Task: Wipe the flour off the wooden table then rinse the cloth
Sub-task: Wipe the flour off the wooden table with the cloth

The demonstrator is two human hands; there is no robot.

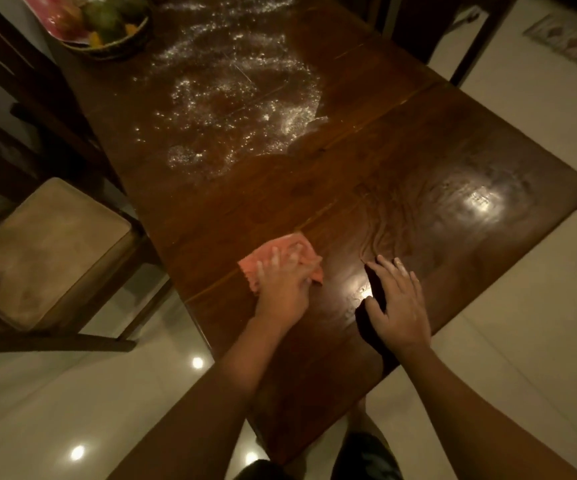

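A dark wooden table [401, 161] runs away from me. White flour [231, 98] lies scattered over its far half, past the middle seam. The near half shows wet, shiny streaks. My left hand [282, 289] presses flat on a pink cloth [263, 261] near the table's left edge, fingers spread over it. My right hand [399, 303] rests flat on the bare wood just right of the cloth, fingers apart, holding nothing.
A woven basket of fruit [107, 26] stands at the far left of the table beside the flour. A chair with a tan cushion [48, 251] is pushed close to the left edge. Pale tiled floor [522, 341] surrounds the table.
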